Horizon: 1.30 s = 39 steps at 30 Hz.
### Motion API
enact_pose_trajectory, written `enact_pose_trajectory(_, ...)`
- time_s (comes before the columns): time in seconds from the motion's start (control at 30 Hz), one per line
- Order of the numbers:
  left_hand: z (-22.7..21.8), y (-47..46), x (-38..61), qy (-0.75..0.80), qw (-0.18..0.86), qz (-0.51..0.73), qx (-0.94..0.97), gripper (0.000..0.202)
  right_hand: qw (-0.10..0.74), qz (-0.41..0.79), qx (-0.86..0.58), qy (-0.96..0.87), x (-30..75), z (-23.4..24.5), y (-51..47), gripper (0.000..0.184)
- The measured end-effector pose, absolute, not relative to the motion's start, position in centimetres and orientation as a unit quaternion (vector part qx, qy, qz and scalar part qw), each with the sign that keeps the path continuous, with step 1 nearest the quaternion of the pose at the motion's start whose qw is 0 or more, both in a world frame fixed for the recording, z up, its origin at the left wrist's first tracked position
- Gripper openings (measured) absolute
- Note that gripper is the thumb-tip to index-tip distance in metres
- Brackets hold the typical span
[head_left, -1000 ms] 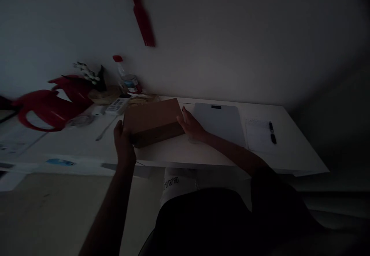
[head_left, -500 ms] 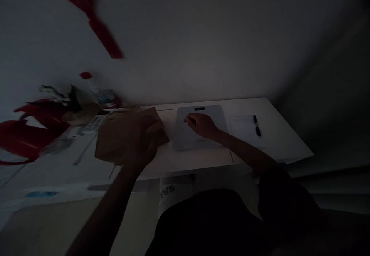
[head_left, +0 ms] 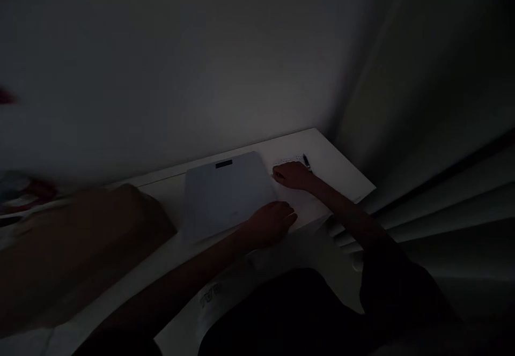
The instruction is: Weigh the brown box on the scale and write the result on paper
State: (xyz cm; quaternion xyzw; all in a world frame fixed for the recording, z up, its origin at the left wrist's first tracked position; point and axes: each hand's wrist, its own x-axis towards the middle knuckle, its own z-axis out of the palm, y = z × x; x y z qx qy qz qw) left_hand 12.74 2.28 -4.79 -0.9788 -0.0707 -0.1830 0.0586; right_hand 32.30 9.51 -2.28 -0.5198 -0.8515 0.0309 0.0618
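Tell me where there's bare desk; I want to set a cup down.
Bare patches: the strip between the box and the scale, and the far corner beyond the pen. It is crowded around the scale's right side, where the left hand, right hand and notepad sit.

One scale (head_left: 225, 195), one box (head_left: 80, 238), one pen (head_left: 306, 160)

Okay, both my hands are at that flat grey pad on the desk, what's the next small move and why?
Probably close both hands on the grey pad: the left hand rests at its near corner and the right hand at its right edge, neither clearly gripping. The brown box lies apart.
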Motion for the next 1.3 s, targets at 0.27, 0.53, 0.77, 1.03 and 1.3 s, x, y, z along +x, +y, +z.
enact_pose_trajectory(0.27, -7.4, 4.0, 18.5, -0.078, 0.098, -0.085, -0.988, 0.042, 0.017, -0.027, -0.694, -0.719, 41.0, -3.5, 10.2, 0.027)
enact_pose_trajectory(0.53, -8.7, 4.3, 20.1, -0.129, 0.047, -0.077, -0.987, 0.044, 0.018, 0.005, -0.697, -0.716, 41.4, -4.4, 10.0, 0.024)
enact_pose_trajectory(0.77, -9.1, 4.4, 20.2, -0.139, 0.002, -0.070, -0.988, 0.044, 0.213, 0.097, -0.647, -0.726, 43.4, -4.6, 11.5, 0.018)
enact_pose_trajectory(1.03, -8.9, 4.2, 20.0, -0.131, -0.015, -0.088, -0.987, 0.046, 0.542, 0.425, -0.483, -0.541, 43.9, -2.1, 14.1, 0.038)
enact_pose_trajectory(1.3, -9.9, 4.4, 19.8, -0.120, -0.025, -0.114, -0.986, 0.047, 0.456, 0.334, -0.570, -0.596, 44.8, -6.5, 14.2, 0.056)
